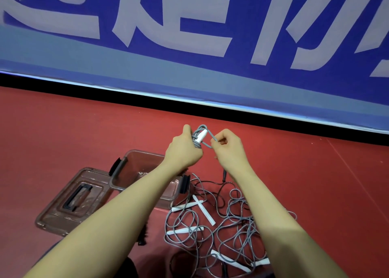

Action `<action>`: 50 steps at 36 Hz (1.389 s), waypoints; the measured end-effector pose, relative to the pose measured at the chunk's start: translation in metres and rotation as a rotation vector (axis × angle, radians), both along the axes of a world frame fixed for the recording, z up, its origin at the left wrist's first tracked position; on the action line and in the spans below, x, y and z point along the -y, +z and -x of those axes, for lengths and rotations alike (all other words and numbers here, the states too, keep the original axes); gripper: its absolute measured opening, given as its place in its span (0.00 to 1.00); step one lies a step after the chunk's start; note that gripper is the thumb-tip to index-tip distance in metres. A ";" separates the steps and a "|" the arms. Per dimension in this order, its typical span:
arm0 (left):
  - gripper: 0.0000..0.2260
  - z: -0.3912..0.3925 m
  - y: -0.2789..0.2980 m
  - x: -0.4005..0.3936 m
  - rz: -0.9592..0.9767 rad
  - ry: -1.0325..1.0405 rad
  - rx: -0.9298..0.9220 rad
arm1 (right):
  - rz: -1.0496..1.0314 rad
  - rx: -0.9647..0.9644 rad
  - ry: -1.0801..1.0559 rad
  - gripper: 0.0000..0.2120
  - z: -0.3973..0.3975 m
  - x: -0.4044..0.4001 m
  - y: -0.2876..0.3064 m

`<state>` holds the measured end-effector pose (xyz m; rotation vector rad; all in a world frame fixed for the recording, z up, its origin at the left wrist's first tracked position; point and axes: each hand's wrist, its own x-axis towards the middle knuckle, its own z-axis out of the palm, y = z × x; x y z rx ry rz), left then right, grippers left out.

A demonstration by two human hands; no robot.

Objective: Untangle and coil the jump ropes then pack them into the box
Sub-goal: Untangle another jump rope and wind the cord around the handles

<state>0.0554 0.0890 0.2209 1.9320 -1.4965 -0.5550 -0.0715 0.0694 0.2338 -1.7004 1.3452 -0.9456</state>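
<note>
The left hand is up in the air, above the red floor. Its fingers curl tight around a small bundle of gray rope. A white handle sticks out of the top of that bundle. The right hand is just beside the left one. Its thumb and fingers pinch a loop of the same gray rope, which runs across from the bundle.

Down on the floor, under the right arm, lies a messy pile of ropes. Most of them are gray and some are thin and dark. They cross over each other in many loops. Several white handles lie in the pile, two of them crossed. A small dark handle shows near the right wrist.

The box sits on the floor to the left of the pile, partly hidden by the left arm. It is see-through with dark clips on its ends. What is inside it cannot be seen well. Its lid lies flat on the floor, just to the left of the box.

Behind it all stands a big blue wall with large pale letters.
</note>
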 end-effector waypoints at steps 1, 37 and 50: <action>0.13 -0.001 -0.001 0.001 0.002 -0.006 -0.050 | 0.005 0.007 0.000 0.07 0.000 -0.001 0.001; 0.18 -0.006 0.003 -0.001 0.032 -0.222 -0.267 | -0.094 0.641 -0.239 0.15 0.002 0.001 0.017; 0.15 0.008 -0.006 -0.006 0.177 -0.195 0.552 | -0.139 0.635 -0.375 0.17 0.003 0.003 0.016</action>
